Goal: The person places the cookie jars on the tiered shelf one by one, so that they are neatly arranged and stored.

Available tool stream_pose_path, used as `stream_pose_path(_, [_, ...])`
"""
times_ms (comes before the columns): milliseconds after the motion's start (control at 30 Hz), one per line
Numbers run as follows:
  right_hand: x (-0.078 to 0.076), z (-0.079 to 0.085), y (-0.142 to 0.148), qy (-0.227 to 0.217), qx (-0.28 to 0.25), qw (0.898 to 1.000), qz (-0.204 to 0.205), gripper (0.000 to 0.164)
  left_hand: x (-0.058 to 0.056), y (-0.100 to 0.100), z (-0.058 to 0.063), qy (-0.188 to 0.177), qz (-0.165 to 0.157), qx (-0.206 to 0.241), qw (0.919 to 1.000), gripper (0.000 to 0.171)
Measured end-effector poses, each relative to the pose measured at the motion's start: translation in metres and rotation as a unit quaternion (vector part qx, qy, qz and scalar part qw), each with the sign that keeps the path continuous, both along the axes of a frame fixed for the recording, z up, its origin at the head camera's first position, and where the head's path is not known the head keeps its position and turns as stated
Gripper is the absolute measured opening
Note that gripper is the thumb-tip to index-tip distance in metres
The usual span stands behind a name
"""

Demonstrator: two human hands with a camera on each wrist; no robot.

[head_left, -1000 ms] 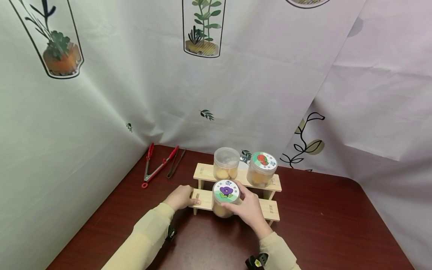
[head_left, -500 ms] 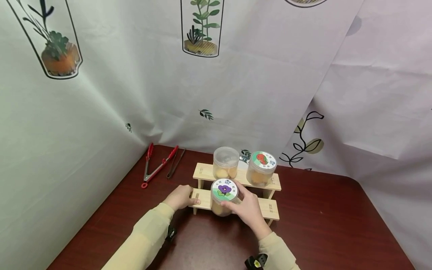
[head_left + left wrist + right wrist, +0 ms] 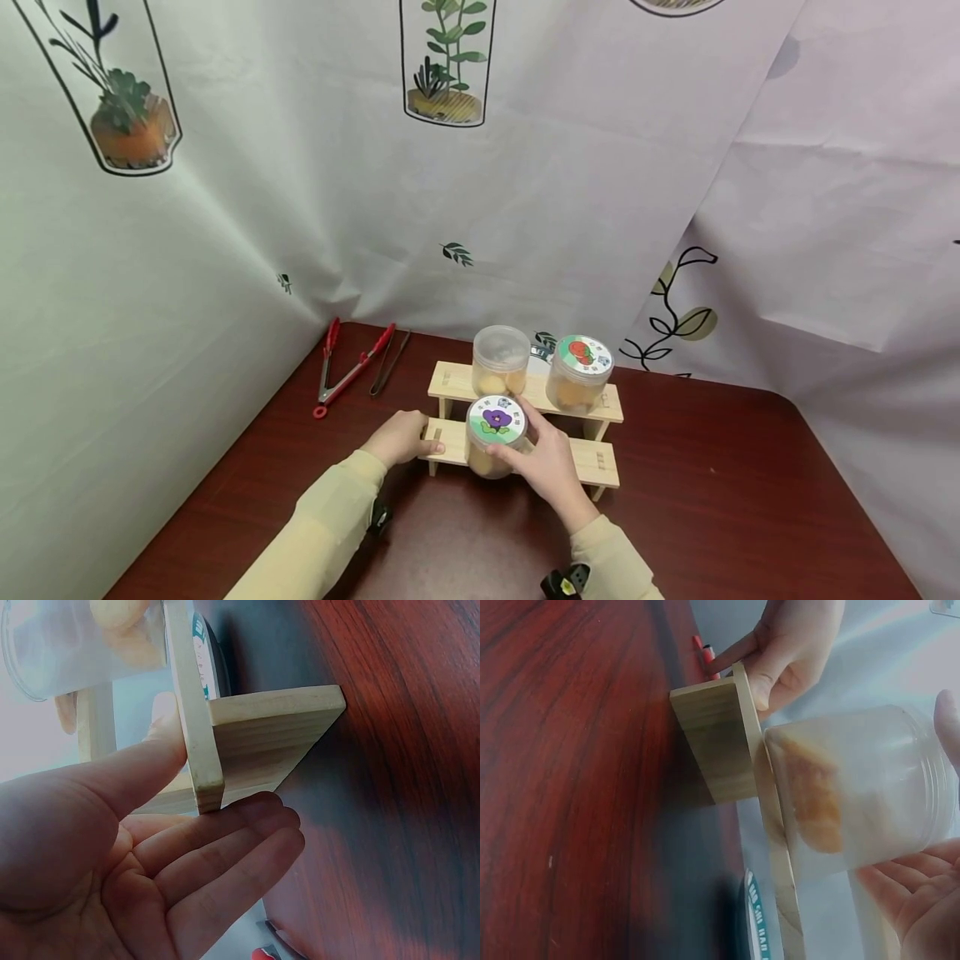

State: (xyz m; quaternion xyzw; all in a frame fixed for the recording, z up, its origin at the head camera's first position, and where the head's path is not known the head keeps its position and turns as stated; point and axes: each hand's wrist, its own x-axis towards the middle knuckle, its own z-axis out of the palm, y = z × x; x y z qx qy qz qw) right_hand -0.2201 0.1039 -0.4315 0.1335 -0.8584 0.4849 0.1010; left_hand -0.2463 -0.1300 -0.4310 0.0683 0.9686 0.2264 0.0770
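A two-step light wooden stand [image 3: 594, 460] is on the dark red-brown table. My right hand [image 3: 546, 460] holds a clear round jar [image 3: 491, 460] with a purple-flower lid, thumb and fingers on opposite sides. The jar is upright on the lower step, left of its middle; in the right wrist view its base meets the board and yellowish pieces show inside. My left hand [image 3: 399, 439] grips the left end of the lower step, thumb [image 3: 161, 742] on top and fingers under the end. On the upper step stand a jar without a label [image 3: 501, 360] and a tomato-lid jar [image 3: 581, 377].
Red-handled tongs [image 3: 352, 371] and thin metal tweezers [image 3: 390, 364] lie at the back left of the table. A round thing with green and white lettering [image 3: 757, 919] shows beneath the stand. A printed white cloth [image 3: 562, 208] hangs behind the table.
The purple-flower jar has slid slightly left and back along the lower step in my right hand. My left hand stays at the step's end.
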Motion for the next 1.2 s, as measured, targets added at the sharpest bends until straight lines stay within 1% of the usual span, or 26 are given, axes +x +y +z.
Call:
stream_pose_path(333, [0.002,0.0,0.005,0.006,0.005,1.0,0.0,0.087,-0.001,0.002,0.0,-0.006,-0.001,-0.004,1.0,0.027])
stream_pose_path(533, [0.005,0.001,0.009,0.003,-0.01,1.0,-0.003,0.088,-0.001,0.002,0.0,-0.006,-0.001,-0.008,0.9999,0.028])
stream_pose_path(800, [0.009,0.001,0.015,-0.007,-0.032,0.999,0.012,0.086,0.0,0.001,-0.001,-0.006,-0.001,0.003,1.0,0.028])
stream_pose_path(900, [0.009,0.002,0.017,-0.005,-0.038,0.999,0.015,0.085,0.002,-0.001,-0.001,0.001,-0.002,0.009,1.0,0.028])
stream_pose_path(1033, [0.01,0.001,0.02,0.012,-0.041,0.999,0.014,0.08,0.004,-0.003,0.0,0.011,-0.002,0.012,0.9999,0.027])
stream_pose_path(1133, [0.011,0.0,0.024,0.025,-0.036,0.999,0.006,0.072,0.007,-0.005,0.0,0.029,0.002,0.005,0.9996,0.029])
stream_pose_path(1200, [0.013,-0.001,0.028,0.033,-0.03,0.999,-0.002,0.065,0.009,-0.005,-0.001,0.049,0.006,0.0,0.9988,0.03])
